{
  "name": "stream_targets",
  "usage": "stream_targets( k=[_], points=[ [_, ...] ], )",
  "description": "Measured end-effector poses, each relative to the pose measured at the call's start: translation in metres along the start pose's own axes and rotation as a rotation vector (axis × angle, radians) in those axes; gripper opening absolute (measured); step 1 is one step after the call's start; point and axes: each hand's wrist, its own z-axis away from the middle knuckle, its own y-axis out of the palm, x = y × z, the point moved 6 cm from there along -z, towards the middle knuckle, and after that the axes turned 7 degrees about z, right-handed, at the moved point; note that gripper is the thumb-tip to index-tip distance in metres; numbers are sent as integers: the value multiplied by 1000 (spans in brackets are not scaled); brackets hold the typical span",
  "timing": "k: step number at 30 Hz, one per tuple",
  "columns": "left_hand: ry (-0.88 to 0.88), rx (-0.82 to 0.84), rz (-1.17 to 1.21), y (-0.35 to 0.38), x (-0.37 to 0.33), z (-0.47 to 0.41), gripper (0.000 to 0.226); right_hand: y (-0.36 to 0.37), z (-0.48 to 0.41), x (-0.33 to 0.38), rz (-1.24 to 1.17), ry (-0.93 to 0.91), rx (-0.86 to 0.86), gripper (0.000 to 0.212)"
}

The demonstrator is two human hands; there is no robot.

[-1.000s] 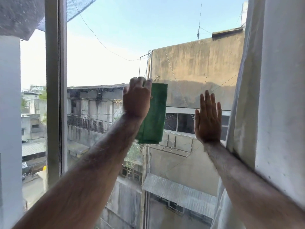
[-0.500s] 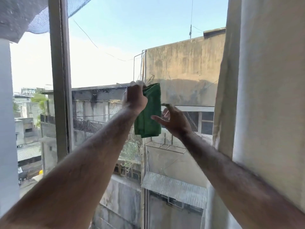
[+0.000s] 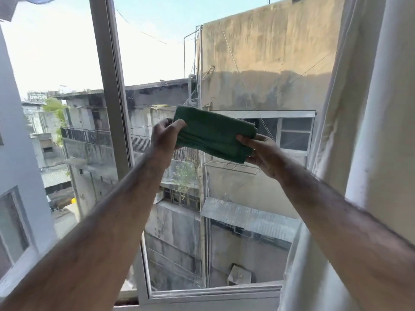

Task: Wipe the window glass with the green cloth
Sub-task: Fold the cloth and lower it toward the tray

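The folded green cloth (image 3: 213, 134) lies stretched sideways between both hands, in front of the window glass (image 3: 258, 63) and off its surface. My left hand (image 3: 162, 140) pinches the cloth's left end with thumb and fingers. At the cloth's right end my right hand (image 3: 261, 153) grips it, thumb on top and fingers underneath. Both arms reach forward from the bottom corners of the view.
A grey window frame post (image 3: 110, 86) stands left of the hands. The white bottom frame rail (image 3: 213, 292) runs below. A pale curtain (image 3: 363, 131) hangs along the right side. Outside, concrete buildings show through the glass.
The cloth has come away from the glass and turned from hanging upright to lying sideways. My right hand left the pane and took hold of the cloth's right end.
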Motion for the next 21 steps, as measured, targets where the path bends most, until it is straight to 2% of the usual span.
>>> stream_targets(
  k=[3,6,12,19,21],
  points=[
    [-149,53,128,-19,45,19,10,1,22,-36,-40,58,-26,27],
    [-263,95,175,-37,93,47,12,1,47,-78,-40,133,-66,45],
    [-414,100,149,-66,194,112,21,4,110,-174,-108,275,-93,16],
    [-676,123,94,-96,336,202,22,6,215,-326,-87,535,-153,19],
    [-739,144,60,-105,378,229,21,7,250,-376,-90,636,-163,29]
  ],
)
